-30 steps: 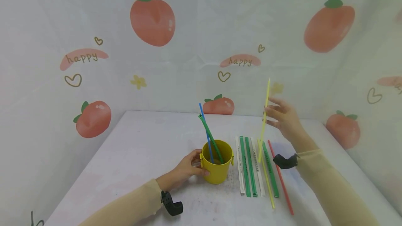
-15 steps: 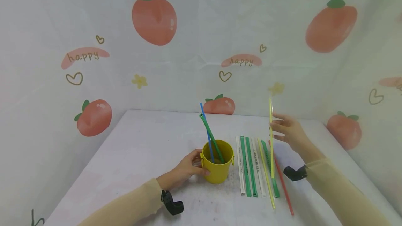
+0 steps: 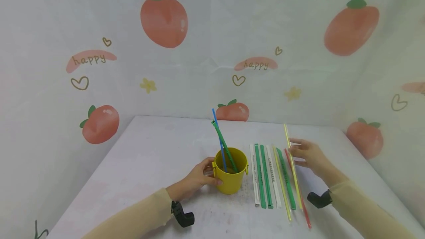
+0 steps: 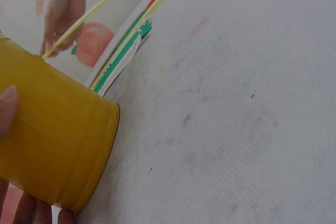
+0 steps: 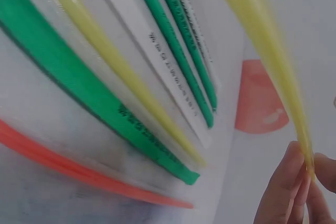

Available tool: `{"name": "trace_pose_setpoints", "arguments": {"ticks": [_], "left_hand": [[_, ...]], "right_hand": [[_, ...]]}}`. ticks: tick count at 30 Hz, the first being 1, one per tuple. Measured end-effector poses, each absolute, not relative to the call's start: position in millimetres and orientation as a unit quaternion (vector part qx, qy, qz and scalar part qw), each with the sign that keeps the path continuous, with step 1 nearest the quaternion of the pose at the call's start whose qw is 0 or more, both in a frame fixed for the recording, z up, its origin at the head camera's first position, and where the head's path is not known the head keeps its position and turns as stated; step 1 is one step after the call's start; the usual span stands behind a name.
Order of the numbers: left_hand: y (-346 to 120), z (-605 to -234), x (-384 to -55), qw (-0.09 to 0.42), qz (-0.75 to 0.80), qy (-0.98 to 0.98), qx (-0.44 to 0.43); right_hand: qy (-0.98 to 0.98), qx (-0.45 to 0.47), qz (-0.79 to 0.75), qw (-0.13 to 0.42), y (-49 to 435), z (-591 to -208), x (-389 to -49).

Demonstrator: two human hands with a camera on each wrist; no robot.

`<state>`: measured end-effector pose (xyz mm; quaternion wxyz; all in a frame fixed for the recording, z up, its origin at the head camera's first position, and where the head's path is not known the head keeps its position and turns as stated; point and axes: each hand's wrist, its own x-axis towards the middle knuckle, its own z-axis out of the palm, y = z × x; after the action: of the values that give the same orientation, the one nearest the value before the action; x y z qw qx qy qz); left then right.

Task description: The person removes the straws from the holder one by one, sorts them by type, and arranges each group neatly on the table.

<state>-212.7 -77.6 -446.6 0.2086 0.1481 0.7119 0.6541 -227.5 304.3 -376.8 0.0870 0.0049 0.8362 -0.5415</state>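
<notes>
1. The left hand (image 3: pixel 199 176) is at the 9 o'clock side of the yellow bucket (image 3: pixel 229 184) and grips its wall, thumb on the near side and other fingers behind.
2. This bucket stands upright on the white bench (image 3: pixel 159 150).
3. Inside the bucket, the blue straw (image 3: pixel 223 154) and the green wrapped straw (image 3: pixel 224 145) lean with their tops to 11 o'clock.
4. The right hand (image 3: pixel 309 155), between 2 and 3 o'clock from the bucket, pinches the yellow straw (image 3: pixel 294 176) between thumb and fingertips, near its upper part.
5. This held straw is tilted, its top pointing between 11 and 12 o'clock, its lower end between 5 and 6. In the head view it crosses in front of the red straw (image 3: pixel 305 213); whether the two touch, I cannot tell.
6. At 3 o'clock from the bucket lies a row of straws, side by side. Going towards 3 o'clock, there are one white wrapper (image 3: pixel 254 174), two green wrappers (image 3: pixel 260 175), a second white wrapper (image 3: pixel 273 176), another yellow straw (image 3: pixel 281 183), a third green wrapper (image 3: pixel 286 178), and the red straw.
</notes>
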Motion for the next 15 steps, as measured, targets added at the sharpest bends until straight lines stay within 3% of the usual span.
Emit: {"name": "trace_pose_setpoints", "arguments": {"ticks": [15], "left_hand": [[-78,-447,-211,0.206,0.648,0.716,0.155]], "right_hand": [[0.852,0.028,-0.509,0.124,311,-396,-216]]}}
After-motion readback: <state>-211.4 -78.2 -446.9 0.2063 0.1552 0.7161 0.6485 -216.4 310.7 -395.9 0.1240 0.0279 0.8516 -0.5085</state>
